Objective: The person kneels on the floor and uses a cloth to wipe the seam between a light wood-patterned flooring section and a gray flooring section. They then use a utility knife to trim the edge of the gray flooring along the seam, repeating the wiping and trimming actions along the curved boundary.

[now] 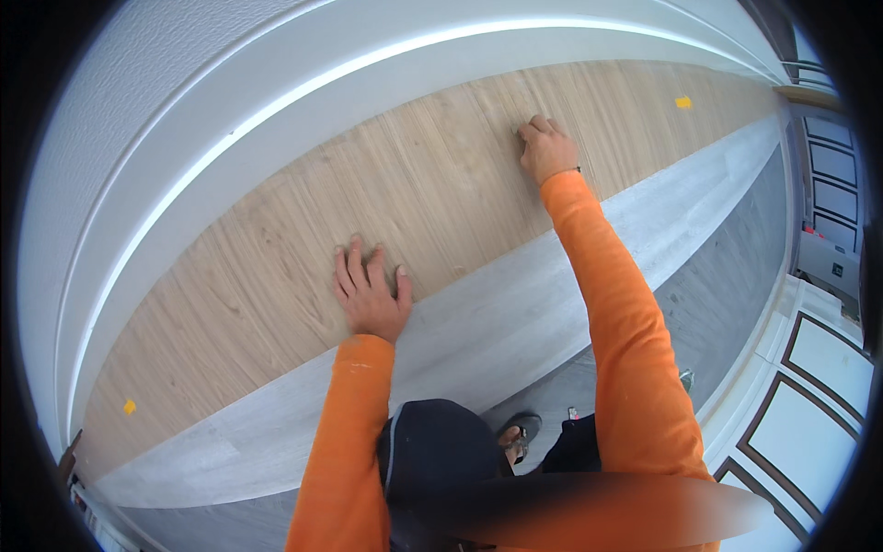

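Observation:
A long wood-grain sheet or panel lies along the foot of the white wall. My left hand rests on it near its front edge, palm down with the fingers spread, holding nothing. Farther right and closer to the wall, my right hand is on the same surface with its fingers curled in. Whatever those fingers hold, if anything, is hidden beneath them. Small yellow tape pieces stick to the panel, one at the far right and another at the near left.
A pale grey strip runs along the panel's front side, with darker grey flooring beyond it. White panels with dark trim stand at the right. A sandalled foot shows on the floor below my arms.

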The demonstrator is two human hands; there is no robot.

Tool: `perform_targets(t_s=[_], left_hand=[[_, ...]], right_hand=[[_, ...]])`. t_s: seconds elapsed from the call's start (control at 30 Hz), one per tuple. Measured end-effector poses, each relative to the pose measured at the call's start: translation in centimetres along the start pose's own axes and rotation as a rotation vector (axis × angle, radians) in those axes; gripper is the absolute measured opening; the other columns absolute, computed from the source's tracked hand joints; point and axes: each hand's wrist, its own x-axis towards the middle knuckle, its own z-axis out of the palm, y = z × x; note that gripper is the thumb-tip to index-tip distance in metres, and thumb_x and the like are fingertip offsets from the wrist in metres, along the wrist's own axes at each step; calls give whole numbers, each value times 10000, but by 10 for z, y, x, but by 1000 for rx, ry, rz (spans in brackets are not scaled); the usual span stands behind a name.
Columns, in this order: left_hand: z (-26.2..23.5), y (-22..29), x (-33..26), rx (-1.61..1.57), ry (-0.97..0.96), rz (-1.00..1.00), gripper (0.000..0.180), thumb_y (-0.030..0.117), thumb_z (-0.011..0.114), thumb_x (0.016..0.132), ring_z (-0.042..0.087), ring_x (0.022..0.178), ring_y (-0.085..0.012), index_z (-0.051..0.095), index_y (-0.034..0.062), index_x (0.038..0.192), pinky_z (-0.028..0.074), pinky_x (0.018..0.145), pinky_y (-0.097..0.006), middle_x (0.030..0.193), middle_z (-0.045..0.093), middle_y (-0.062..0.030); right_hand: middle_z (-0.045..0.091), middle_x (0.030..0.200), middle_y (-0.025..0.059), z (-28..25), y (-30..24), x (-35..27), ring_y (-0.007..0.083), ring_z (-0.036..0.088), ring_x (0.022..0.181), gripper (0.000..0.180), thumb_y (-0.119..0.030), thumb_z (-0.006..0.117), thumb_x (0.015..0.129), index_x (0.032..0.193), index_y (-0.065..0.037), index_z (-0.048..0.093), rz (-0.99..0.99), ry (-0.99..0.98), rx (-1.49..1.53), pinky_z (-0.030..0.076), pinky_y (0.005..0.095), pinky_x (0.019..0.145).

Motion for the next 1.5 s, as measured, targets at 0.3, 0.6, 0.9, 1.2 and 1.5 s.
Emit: perform_targets(t_s=[0.3,0.6,0.9,1.2,1.5], left_hand=[[2,1,-1,19,-1,-27,466,346,643,962,361,1489,-459,633,60,1330,320,1174,-614,1578,457,-199],[-3,3,1,9,-45,-53,484,372,630,976,339,1505,-439,616,79,1361,314,1194,-597,1595,429,-188],[-2,0,-1,-34,-42,-64,455,349,663,955,355,1486,-456,635,74,1316,317,1171,-608,1584,440,-190],[1,-3,-3,-46,-56,-60,492,370,636,967,329,1501,-463,626,70,1356,305,1185,-615,1610,400,-201],[-1,-3,-1,-85,-29,-50,459,343,650,951,350,1484,-470,623,77,1324,318,1168,-621,1596,416,-194]], right_hand=[[700,1075,13,5,-8,59,270,676,1067,178,-80,648,881,1002,-143,763,73,72,43,590,428,873],[699,1094,18,7,-6,-3,289,675,1064,186,-88,666,859,974,-185,777,20,0,174,597,436,868],[713,1103,35,9,-27,53,297,686,1037,213,-120,638,906,1058,-150,784,309,-6,105,588,438,884],[719,1079,73,-6,-36,-7,324,691,1003,179,-104,669,912,1057,-112,775,91,13,304,576,440,864],[715,1064,53,-5,-234,29,304,706,958,183,-146,713,875,1041,-143,788,-332,214,660,594,420,800]])
